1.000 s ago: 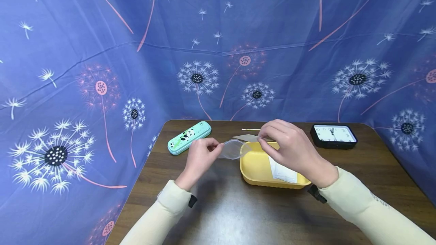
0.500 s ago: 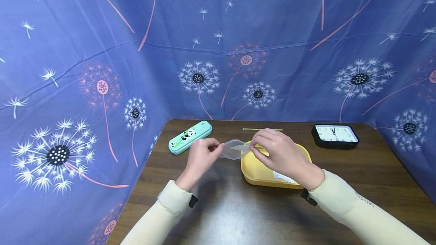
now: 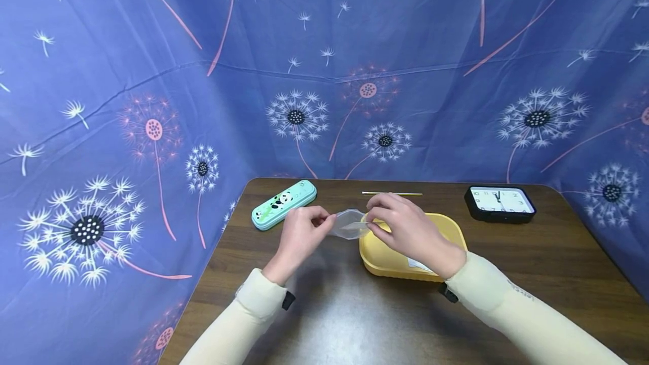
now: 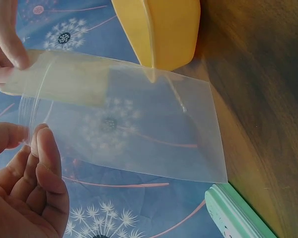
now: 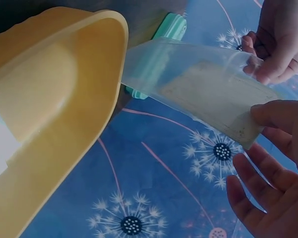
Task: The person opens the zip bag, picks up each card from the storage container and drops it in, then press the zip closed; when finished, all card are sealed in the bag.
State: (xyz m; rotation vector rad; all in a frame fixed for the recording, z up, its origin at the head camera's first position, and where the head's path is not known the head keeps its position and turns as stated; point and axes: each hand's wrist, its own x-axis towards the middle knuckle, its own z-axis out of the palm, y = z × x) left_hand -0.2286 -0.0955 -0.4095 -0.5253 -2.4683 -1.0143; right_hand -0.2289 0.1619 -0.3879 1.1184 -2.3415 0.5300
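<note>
My left hand [image 3: 300, 241] pinches the mouth edge of a clear zip bag [image 4: 154, 139] between thumb and forefinger. The bag hangs sideways over the table, its closed end pointing away from me. My right hand [image 3: 408, 235] pinches a pale, stiff-looking card [image 5: 208, 101] by one end. Most of the card lies inside the bag, showing through the plastic in both wrist views. The right fingertips are right at the bag's mouth, close to the left hand's. The other fingers of the right hand [image 5: 268, 173] are spread loosely.
A yellow basket [image 3: 375, 265] with white paper [image 3: 418, 265] in it stands under my right hand. A mint panda pencil case [image 3: 284, 205] lies back left, a pencil [image 3: 400, 194] behind the basket, and a black-framed clock [image 3: 499, 203] back right. A dandelion-print cloth hangs behind the table.
My right hand has moved left and slightly down, bringing the card from above the bag's mouth to inside the bag. The left hand has stayed nearly still.
</note>
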